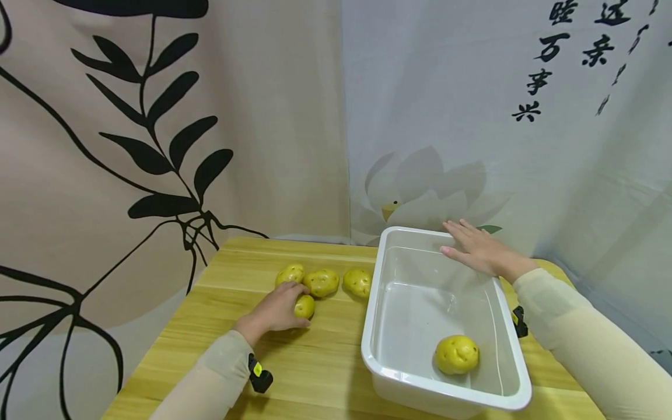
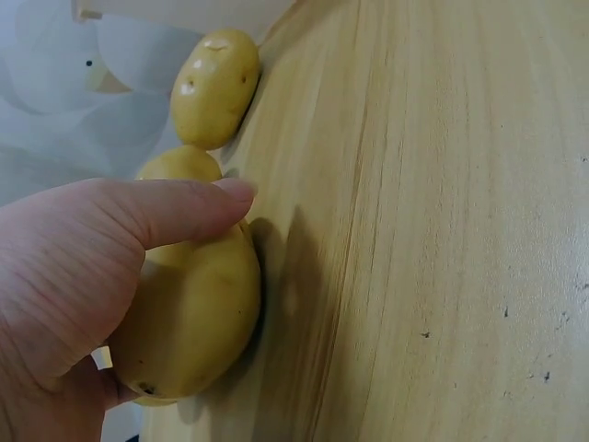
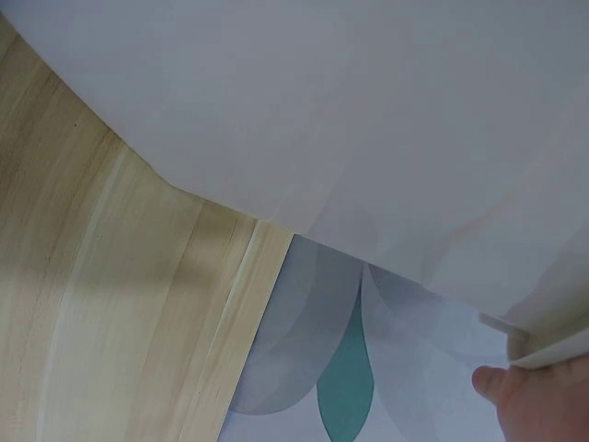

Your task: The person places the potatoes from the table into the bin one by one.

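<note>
My left hand [image 1: 278, 306] is curled round a yellow potato [image 1: 305, 307] on the table. In the left wrist view the thumb lies across the top of this potato [image 2: 193, 313], and most of the other fingers are hidden behind it. Just beyond stand three more potatoes: one [image 1: 290, 273] at the fingers, one [image 1: 321, 283] beside it, and another [image 1: 358, 283] close to the tub. My right hand [image 1: 480, 251] rests with extended fingers on the far right rim of a white plastic tub [image 1: 370, 326]. Inside the tub, near its front, lies a single potato [image 1: 457, 354].
The wooden table [image 1: 310, 373] ends at a far edge just behind the tub. Fabric hangings [image 1: 289, 128] with printed plants and characters rise behind it. A black wrist device [image 1: 259, 374] sits by the left sleeve.
</note>
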Action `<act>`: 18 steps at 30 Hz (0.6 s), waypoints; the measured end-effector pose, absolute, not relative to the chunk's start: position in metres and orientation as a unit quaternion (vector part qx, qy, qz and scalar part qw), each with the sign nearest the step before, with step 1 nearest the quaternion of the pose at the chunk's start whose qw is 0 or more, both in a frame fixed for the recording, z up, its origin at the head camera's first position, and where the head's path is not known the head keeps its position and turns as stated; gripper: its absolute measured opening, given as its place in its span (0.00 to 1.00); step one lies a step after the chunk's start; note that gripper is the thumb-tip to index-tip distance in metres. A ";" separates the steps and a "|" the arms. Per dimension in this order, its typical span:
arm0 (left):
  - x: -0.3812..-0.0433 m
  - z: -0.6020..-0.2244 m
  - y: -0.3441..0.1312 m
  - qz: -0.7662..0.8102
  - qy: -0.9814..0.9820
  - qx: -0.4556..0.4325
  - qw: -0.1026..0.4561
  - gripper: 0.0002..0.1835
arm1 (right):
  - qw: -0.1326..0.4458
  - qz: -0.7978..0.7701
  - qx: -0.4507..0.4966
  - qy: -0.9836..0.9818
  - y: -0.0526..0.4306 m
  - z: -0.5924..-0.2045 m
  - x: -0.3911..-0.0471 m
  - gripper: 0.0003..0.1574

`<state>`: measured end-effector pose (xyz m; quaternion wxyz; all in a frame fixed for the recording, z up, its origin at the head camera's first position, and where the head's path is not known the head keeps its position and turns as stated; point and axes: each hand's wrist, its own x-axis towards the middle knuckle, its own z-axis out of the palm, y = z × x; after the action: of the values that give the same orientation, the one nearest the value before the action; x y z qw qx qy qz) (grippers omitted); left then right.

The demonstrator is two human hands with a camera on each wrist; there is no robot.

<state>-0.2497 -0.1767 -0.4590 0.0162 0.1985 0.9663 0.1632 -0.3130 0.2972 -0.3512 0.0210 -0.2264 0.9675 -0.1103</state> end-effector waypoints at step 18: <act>-0.244 -0.471 -0.173 0.151 0.965 0.213 0.015 0.40 | 0.009 -0.103 -0.226 0.969 0.299 -0.356 -0.317 0.47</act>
<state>-0.2444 -0.1734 -0.4705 0.0151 0.2126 0.9652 0.1513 -0.3171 0.2994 -0.3560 0.0087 -0.2265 0.9685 -0.1028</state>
